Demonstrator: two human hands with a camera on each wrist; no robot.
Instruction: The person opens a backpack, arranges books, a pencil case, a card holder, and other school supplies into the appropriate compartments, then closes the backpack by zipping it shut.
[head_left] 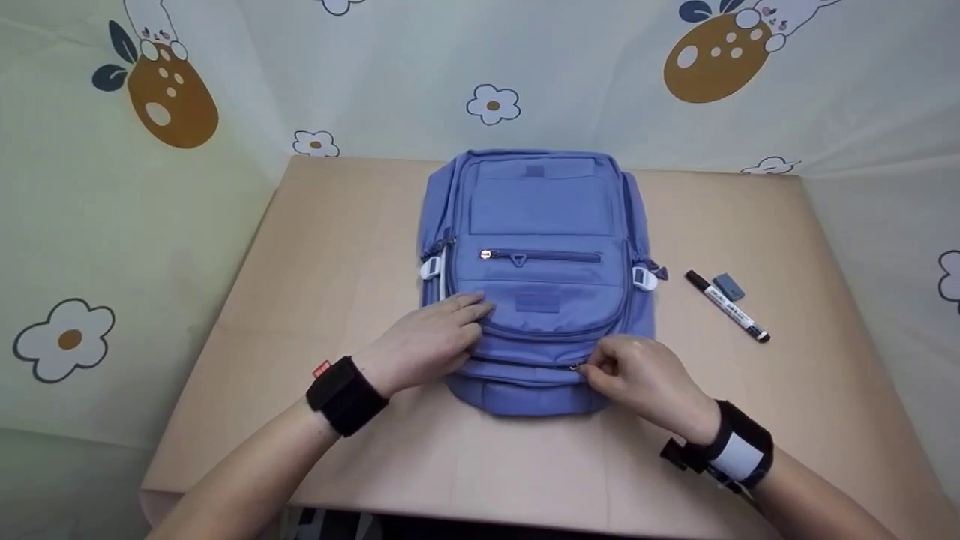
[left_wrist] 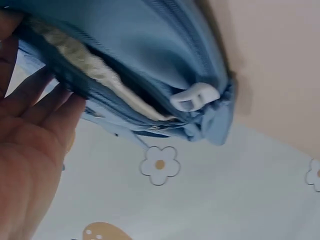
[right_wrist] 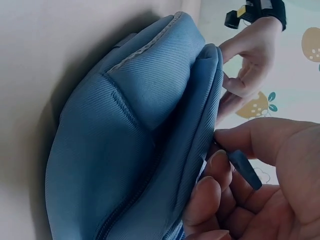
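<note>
A blue-purple backpack (head_left: 547,206) lies on its back, its front panel facing up. My right hand (head_left: 649,379) pinches a zipper pull (right_wrist: 245,170) between thumb and curled fingers at the lower front pocket; the pull's dark tab sticks out past the fingertips. My left hand (head_left: 427,341) rests on the lower left of the front panel, its fingers extended over the fabric. In the left wrist view, those fingers lie along the edge of a parted side zipper (left_wrist: 115,87), with pale material showing inside. A white buckle (left_wrist: 195,97) sits close by.
Right of the backpack, a black-and-white marker (head_left: 727,306) and a small blue-grey block (head_left: 728,286) lie on the brown-covered table (head_left: 337,225). Patterned cloth (head_left: 405,75) hangs around the back and sides. The table's front edge runs below my arms.
</note>
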